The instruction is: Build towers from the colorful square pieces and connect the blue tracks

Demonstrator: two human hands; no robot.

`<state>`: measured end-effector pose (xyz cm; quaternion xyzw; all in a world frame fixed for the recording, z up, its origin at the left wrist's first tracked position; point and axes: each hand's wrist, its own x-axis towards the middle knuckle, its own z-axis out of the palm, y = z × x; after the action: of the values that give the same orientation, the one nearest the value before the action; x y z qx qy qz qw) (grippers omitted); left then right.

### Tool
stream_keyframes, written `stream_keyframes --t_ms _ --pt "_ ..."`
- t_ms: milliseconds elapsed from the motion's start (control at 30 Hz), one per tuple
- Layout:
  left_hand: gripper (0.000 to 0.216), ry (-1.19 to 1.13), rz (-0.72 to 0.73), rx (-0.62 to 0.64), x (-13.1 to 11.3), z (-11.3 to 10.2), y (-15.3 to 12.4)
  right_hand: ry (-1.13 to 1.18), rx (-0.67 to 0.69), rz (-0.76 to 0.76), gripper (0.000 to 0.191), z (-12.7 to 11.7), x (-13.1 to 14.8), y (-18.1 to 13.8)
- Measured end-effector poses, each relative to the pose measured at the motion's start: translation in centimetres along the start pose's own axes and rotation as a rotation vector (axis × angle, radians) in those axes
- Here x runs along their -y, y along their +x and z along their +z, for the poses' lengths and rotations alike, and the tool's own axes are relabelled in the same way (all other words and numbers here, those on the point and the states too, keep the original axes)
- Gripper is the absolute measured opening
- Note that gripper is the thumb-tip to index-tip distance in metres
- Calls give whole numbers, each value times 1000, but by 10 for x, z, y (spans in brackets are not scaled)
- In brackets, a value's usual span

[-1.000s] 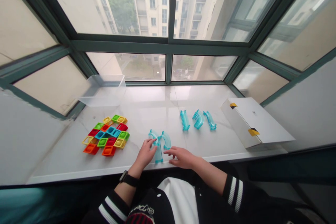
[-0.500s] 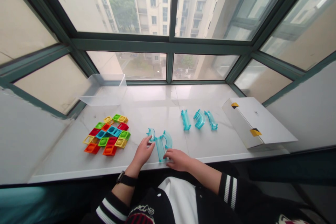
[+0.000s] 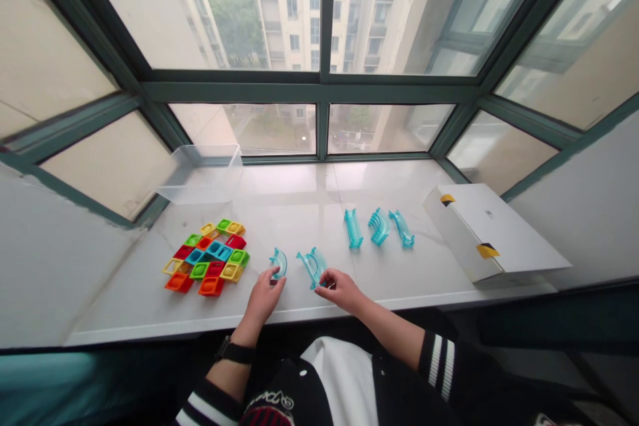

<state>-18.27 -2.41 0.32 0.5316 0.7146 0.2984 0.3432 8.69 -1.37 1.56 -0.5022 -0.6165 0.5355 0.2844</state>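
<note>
As the L hand (image 3: 264, 296) clamps its grip on a small curved blue track piece (image 3: 279, 263), the R hand (image 3: 344, 291) grips a wider curved track piece (image 3: 312, 266), both near the front edge of the white marble windowsill (image 3: 294, 193). Three more track pieces (image 3: 379, 227) lie beyond; colored tiles (image 3: 204, 259) sit to the L, a white box (image 3: 486, 233) to the R.

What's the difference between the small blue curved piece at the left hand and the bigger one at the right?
The small curved piece is a single short arc touching the left hand; the bigger piece is wider, seemingly several sections, touching the right hand. Both are clear turquoise plastic track.
</note>
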Motion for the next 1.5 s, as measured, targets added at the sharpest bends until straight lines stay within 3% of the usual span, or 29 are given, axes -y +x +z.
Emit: stream_keyframes --t_ms 233,400,567,733,1067,1267,1400,1500 --pt "51 37 60 63 8 14 -8 386 -36 204 45 3 -5 5" --pt "49 52 86 92 9 21 -8 767 -74 373 44 2 -4 4" --pt "48 61 90 108 7 25 -11 1023 -85 399 31 -8 -2 1" --pt "46 59 118 141 2 26 -15 1231 9 352 26 -23 2 -2" --pt "40 52 213 246 -7 23 -19 1309 15 189 26 -74 -5 -26" --pt "47 -3 138 174 -8 6 -13 1325 -111 137 27 -116 -14 -45" --pt "46 -61 135 119 -28 3 -12 1164 -216 85 29 -133 -13 -47" --pt "45 -115 189 154 -56 11 -14 1027 -278 71 32 -136 -9 -46"
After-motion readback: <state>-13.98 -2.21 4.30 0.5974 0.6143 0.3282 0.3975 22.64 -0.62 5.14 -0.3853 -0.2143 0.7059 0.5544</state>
